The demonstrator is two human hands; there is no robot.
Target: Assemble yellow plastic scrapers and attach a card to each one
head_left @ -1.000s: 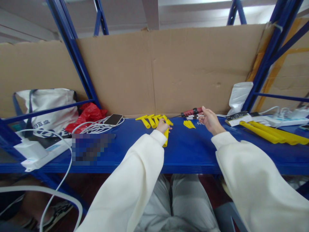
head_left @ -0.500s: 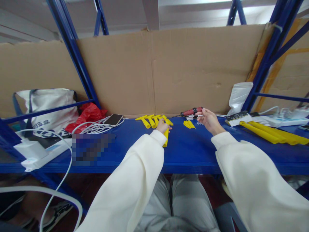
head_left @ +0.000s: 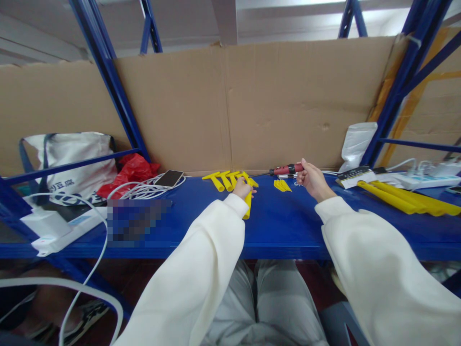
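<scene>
My left hand (head_left: pixel 242 188) is closed around a yellow T-shaped plastic piece (head_left: pixel 247 209), whose tubular stem points toward me. My right hand (head_left: pixel 312 180) grips the end of a screwdriver (head_left: pixel 286 169) with a dark red and black handle. The screwdriver lies nearly level, and its thin shaft points left to the top of the held piece. Whether the tip sits in a screw is too small to tell. Several more yellow T-shaped pieces (head_left: pixel 216 182) lie just behind my left hand. Small flat yellow pieces (head_left: pixel 282 186) rest on the blue bench between my hands.
Long yellow tubes (head_left: pixel 403 198) and a white power strip (head_left: pixel 428 180) lie at the right. At the left are a phone (head_left: pixel 170 178) on coiled white cable, a red plastic bag (head_left: pixel 131 173), a cloth bag (head_left: pixel 72 161) and another power strip (head_left: pixel 68 235). Cardboard (head_left: pixel 288 105) stands behind.
The screwdriver's handle end has dipped slightly, and my right hand has shifted its fingers on it. My left hand and the yellow piece have stayed in place.
</scene>
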